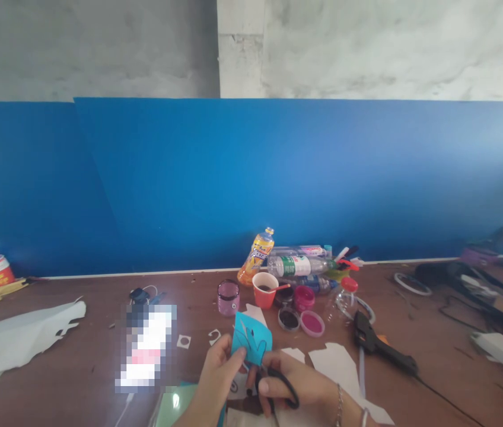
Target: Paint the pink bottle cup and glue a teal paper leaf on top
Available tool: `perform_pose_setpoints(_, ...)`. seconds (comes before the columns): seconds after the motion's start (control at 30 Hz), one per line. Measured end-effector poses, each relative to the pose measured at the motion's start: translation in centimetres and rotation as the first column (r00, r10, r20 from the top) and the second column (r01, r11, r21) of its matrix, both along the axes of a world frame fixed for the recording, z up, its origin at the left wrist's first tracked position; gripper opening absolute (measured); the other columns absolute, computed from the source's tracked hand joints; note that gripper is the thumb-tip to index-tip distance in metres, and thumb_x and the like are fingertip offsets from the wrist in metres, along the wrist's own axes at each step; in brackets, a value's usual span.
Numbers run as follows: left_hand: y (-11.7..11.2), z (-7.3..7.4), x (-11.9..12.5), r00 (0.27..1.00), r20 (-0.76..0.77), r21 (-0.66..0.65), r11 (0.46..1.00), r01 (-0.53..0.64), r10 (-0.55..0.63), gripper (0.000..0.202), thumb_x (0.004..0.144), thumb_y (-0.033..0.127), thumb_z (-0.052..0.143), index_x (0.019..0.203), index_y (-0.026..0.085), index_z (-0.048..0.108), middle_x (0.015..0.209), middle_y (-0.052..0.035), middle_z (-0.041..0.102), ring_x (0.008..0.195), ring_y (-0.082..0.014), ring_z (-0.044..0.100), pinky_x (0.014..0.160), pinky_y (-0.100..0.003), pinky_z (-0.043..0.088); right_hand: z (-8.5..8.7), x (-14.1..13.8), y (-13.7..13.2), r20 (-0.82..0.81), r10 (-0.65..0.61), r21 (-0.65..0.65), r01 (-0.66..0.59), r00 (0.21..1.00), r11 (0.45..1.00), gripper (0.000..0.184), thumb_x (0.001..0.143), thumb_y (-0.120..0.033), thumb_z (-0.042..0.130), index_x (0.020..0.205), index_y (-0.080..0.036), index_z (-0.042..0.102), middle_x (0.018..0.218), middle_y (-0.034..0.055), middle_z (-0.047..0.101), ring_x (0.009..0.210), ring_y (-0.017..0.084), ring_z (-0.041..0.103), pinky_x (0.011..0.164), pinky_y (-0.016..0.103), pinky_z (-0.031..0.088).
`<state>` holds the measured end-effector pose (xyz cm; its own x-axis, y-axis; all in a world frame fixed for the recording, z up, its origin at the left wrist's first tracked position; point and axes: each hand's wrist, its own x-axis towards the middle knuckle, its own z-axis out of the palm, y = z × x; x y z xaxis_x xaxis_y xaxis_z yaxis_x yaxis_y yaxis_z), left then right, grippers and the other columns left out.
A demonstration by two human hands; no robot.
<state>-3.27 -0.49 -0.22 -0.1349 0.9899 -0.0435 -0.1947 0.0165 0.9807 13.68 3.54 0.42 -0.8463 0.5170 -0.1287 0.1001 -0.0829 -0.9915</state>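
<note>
While my left hand [221, 369] pinches the paper [252, 337] and my right hand [303, 378] curls round the scissors [295, 404], I'd slowly turn the paper.

The paper [252, 341] is blue with dark lines; the scissors [295, 394] at its five o'clock have black handles. The jar [228, 302] at the paper's eleven is purple, the glue gun [382, 349] at three black.

Bright panel [147, 350] pixelated, lower left
Blue paper [255, 339] hides part of the left hand [221, 363]; the left edge crops a white sheet [20, 338].
</note>
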Motion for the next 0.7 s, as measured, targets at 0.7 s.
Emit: perform_pose_setpoints(0.7, -0.10, -0.28, -0.15, 1.000, -0.010, -0.082, 0.996, -0.021, 0.020, 0.033, 0.062, 0.049, 0.073, 0.068, 0.017, 0.064, 0.051, 0.0025, 0.055, 0.048, -0.0130, 0.049, 0.048, -0.024, 0.038, 0.18, -0.22, -0.24, 0.003, -0.029, -0.022, 0.029, 1.000, 0.999, 0.060, 0.066, -0.066, 0.066, 0.087, -0.010, 0.063, 0.057, -0.0021, 0.059, 0.037, 0.002, 0.039, 0.034, 0.014, 0.024)
